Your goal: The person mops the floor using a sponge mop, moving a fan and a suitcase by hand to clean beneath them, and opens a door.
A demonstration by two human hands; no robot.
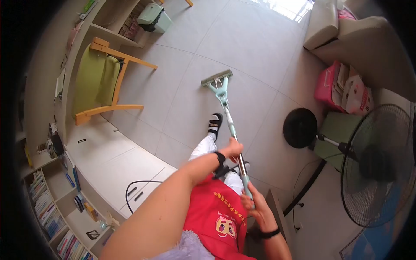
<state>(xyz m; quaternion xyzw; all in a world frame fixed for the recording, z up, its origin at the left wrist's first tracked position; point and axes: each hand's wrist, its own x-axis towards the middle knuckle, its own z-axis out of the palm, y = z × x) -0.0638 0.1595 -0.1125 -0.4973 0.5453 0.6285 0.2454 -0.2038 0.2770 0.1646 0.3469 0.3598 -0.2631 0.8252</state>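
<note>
Mop (232,127): head down at the grey tiled floor (177,65), ahead of the sandalled foot (215,123), handle slanting back toward the body
Left hand (234,148): fingers closed around mid-handle
Right hand (257,202): fingers curled around the handle's upper end
Fan (378,162): off to the right
Chair (93,82): green-cushioned, off to the left

Straight ahead of left hand's fingers (235,148): pole and head of sponge mop (218,82) in the way. Beyond those fingers, open tile floor (182,99) to either side of the pole; on the left, sandalled foot (215,123) close to it. Right of both hands' fingers: passable gap as far as round fan base (300,128); farther right, pedestal fan (377,169). Well left: white cabinet (112,151) and green-cushioned wooden chair (89,82), both blocking. Well ahead, right: pink storage box (324,89). Just left of right hand's fingers (246,202): red apron (208,208).
</note>
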